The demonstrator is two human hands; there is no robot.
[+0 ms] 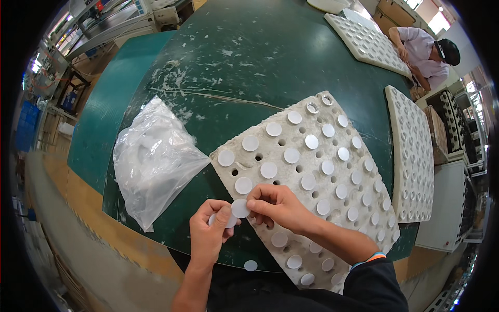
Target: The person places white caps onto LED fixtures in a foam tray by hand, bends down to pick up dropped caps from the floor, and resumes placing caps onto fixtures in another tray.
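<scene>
Further white discs (232, 222) are held in the left hand (209, 231), whose fingers are curled in and whose thumb is pressed over them; how many are gripped cannot be told. A single white disc (240, 208) is pinched at its right edge by the thumb and forefinger of the right hand (276, 204), the other fingers being folded, and is shown close to the left thumb. Both hands are held above the near left edge of a pale foam board (270, 148).

The board is set aslant on a green table (218, 67), and its face is pierced by rows of round holes. Many spots are topped by white round pieces, while dark holes are left uncovered between them; at the far corner, two pieces with shiny rims are seen.

A loose disc (250, 265) is placed by the table's near edge. To the left of the board, a clear plastic bag (153, 161) is rested on the table; something whitish is contained in it, but its shape is blurred by the creased film.

On the right, a second board (397, 130) is filled with rows of round pieces, and a third board (343, 34) is similarly laden near a co-worker (421, 54). A white bowl (330, 5) is partly cut off at the top; its contents cannot be told.
</scene>
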